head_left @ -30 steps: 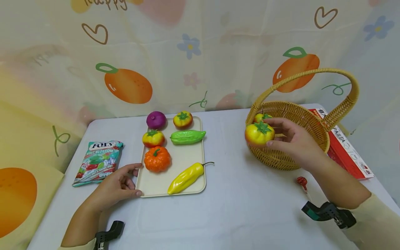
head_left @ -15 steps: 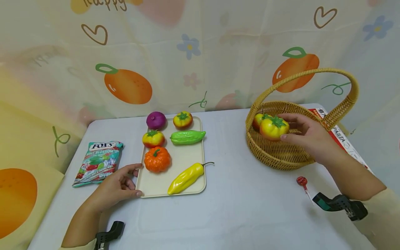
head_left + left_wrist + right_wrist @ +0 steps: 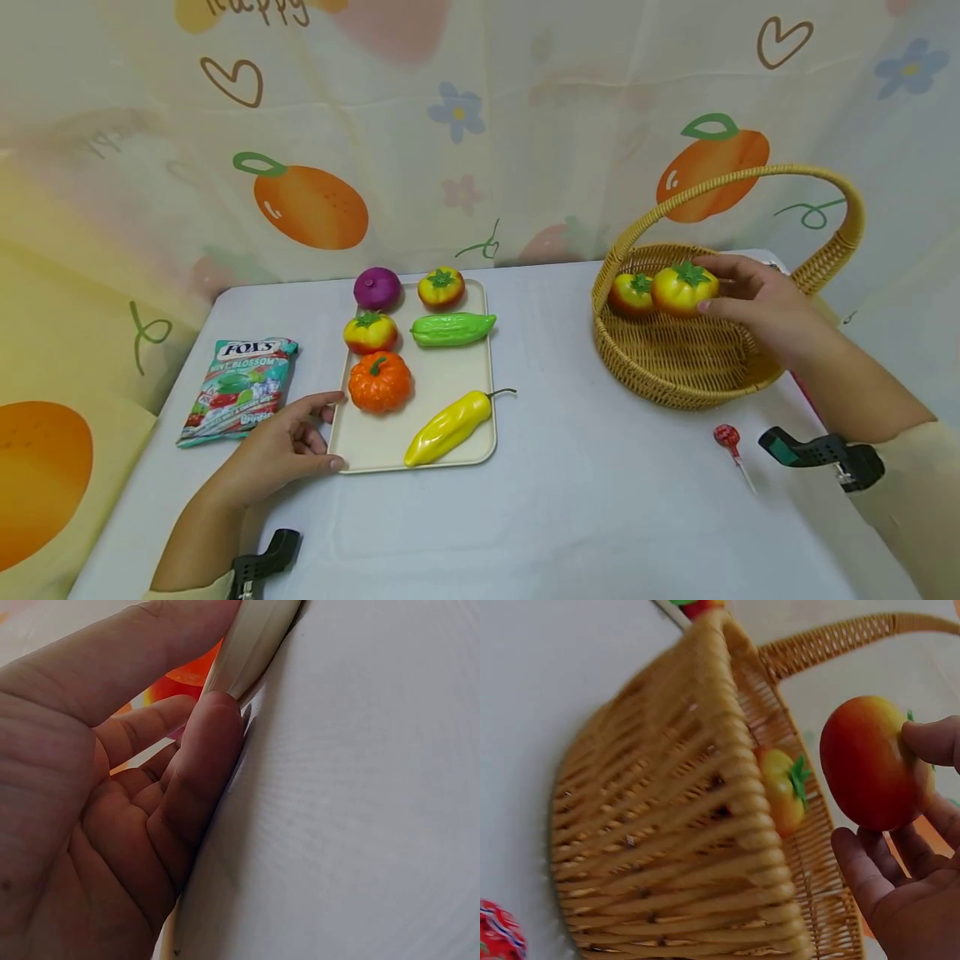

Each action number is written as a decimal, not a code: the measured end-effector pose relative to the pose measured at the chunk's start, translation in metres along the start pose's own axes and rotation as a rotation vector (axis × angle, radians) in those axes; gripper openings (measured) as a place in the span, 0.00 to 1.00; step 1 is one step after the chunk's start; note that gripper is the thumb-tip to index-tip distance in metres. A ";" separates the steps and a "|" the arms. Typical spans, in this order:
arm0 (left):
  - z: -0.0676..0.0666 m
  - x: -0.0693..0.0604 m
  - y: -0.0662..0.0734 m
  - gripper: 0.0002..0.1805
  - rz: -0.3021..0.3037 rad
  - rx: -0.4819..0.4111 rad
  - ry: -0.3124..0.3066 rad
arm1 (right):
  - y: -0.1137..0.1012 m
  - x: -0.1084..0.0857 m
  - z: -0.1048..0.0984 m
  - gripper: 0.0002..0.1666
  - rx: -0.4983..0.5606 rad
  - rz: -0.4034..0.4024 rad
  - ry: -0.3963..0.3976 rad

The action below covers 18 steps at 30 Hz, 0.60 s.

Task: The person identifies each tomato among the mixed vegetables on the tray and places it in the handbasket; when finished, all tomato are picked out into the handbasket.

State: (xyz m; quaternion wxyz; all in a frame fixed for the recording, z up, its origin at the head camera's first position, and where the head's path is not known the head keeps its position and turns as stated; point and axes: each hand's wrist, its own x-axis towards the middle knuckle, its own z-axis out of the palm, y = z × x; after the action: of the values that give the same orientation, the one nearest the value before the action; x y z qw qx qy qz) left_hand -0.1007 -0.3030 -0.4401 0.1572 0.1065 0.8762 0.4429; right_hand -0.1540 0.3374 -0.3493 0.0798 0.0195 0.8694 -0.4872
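In the head view my right hand (image 3: 772,304) holds a yellow-red toy tomato (image 3: 684,289) between thumb and fingers, over the wicker basket (image 3: 648,379). Another toy tomato (image 3: 630,296) lies inside, at the basket's left. The right wrist view shows the held tomato (image 3: 870,761) raised above the basket rim. My left hand (image 3: 281,446) holds the left edge of a cream tray (image 3: 375,446) with thumb and fingertips. Bearing on the tray are two toy tomatoes (image 3: 371,332), a purple onion (image 3: 377,288), an orange pumpkin (image 3: 380,382), a green bumpy vegetable (image 3: 453,329) and a yellow pepper (image 3: 452,427).
A candy bag (image 3: 238,390) lies left of the tray. A red lollipop (image 3: 727,437) lies in front of the basket. The basket's tall handle (image 3: 750,173) arches over it. A printed curtain (image 3: 480,125) hangs behind the white table (image 3: 585,517).
My right hand has carried the tomato rightward and back, from the basket's left front rim to over its inside. The lollipop's stick now shows fully. My left hand stays at the tray.
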 end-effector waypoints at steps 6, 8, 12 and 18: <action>0.000 0.000 0.000 0.47 -0.002 -0.022 -0.005 | 0.002 0.011 -0.007 0.40 0.047 0.019 -0.008; 0.000 0.000 -0.001 0.48 0.002 -0.027 -0.008 | 0.003 0.015 -0.009 0.39 0.037 0.023 -0.011; 0.000 0.000 -0.002 0.48 0.008 -0.034 -0.010 | 0.006 0.024 -0.013 0.39 0.003 0.040 -0.004; 0.001 0.000 -0.001 0.48 0.025 -0.031 -0.008 | 0.010 0.038 -0.019 0.41 -0.016 0.064 0.005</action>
State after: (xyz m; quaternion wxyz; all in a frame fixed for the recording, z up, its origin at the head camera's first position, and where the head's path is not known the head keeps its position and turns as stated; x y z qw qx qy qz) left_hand -0.1004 -0.3033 -0.4413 0.1571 0.1166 0.8672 0.4579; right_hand -0.1929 0.3572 -0.3540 0.0931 0.0479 0.8724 -0.4774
